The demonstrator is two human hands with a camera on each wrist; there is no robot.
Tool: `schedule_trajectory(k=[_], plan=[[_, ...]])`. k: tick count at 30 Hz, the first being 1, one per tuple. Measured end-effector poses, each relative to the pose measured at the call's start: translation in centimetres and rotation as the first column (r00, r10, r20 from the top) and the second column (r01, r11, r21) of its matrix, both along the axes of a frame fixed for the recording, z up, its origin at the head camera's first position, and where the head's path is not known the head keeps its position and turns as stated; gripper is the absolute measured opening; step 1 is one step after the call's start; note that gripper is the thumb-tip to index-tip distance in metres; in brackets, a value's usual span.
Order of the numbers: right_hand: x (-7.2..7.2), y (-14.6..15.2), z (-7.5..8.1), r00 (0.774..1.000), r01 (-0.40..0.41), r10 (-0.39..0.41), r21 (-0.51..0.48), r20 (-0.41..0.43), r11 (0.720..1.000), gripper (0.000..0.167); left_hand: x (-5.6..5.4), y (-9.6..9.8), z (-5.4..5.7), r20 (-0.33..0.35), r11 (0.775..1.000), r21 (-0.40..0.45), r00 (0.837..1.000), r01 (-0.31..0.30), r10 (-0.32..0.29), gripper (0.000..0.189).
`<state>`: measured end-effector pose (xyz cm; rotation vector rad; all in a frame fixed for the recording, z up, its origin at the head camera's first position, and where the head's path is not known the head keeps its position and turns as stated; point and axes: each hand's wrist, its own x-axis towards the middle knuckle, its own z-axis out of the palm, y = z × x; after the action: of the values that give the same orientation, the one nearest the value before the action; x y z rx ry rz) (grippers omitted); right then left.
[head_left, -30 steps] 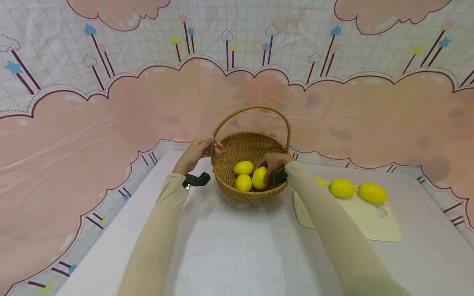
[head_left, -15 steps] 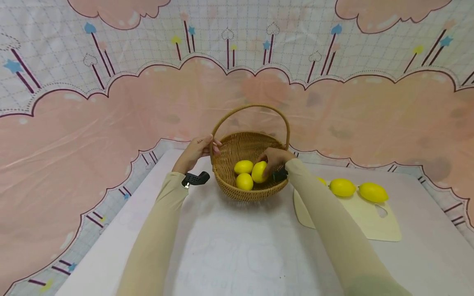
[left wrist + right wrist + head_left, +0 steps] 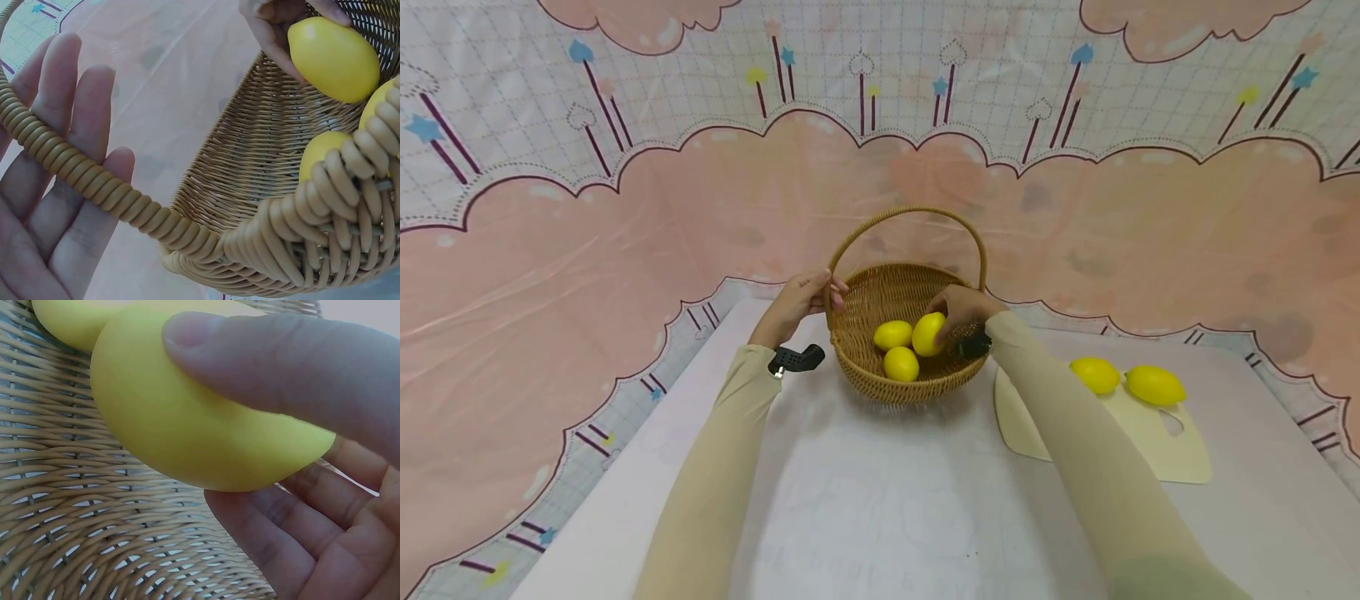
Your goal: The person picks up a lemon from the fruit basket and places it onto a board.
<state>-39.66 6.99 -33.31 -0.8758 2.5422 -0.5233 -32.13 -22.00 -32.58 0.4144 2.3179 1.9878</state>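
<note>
A wicker basket [image 3: 895, 392] with a tall arched handle stands at the middle back of the table, its open side facing me. At the handle's left foot is my left hand [image 3: 793, 307], thumb in front and fingers behind; in the left wrist view the handle [image 3: 94, 181] crosses those fingers. Inside the basket my right hand [image 3: 961, 308] grips a yellow lemon [image 3: 928, 334], thumb on one side and fingers on the other [image 3: 187, 425]. Two more lemons lie in the basket, one at the left [image 3: 892, 335] and one in front [image 3: 901, 364].
To the right lies a cream cutting board [image 3: 1172, 458] with a handle slot. Two lemons [image 3: 1094, 376] show along its back edge, and my right sleeve [image 3: 1075, 417] covers part of the board. A patterned pink and white cloth [image 3: 730, 217] hangs behind the table.
My right hand and its lemon have moved slightly up and right within the basket. The front lemon has shifted a little right. My left hand stays at the handle.
</note>
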Motion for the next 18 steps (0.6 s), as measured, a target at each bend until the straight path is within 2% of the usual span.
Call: schedule_trajectory(k=[2, 7, 12, 18], plan=[[0.2, 0.1, 0.3, 1.0, 0.007, -0.007, -0.009, -0.002, 1.0, 0.054, 0.3, 0.1, 0.3, 0.007, 1.0, 0.001, 1.0, 0.009, -0.009, 0.048], [0.5, 0.7, 1.2, 0.998, -0.012, 0.011, -0.018, -0.06, 1.0, 0.054, 0.3, 0.0, 0.2, -0.002, 1.0, 0.009, 1.0, 0.01, -0.01, 0.044], [0.6, 1.3, 2.1, 0.999, 0.001, -0.005, -0.087, -0.053, 0.996, 0.055, 0.1, 0.0, 0.1, -0.002, 1.0, 0.016, 1.0, 0.009, -0.009, 0.053], [1.3, 2.2, 2.9, 0.997, 0.002, -0.015, -0.165, -0.078, 0.986, 0.055, 0.2, 0.1, 0.2, 0.003, 1.0, 0.024, 1.0, 0.014, -0.014, 0.051]])
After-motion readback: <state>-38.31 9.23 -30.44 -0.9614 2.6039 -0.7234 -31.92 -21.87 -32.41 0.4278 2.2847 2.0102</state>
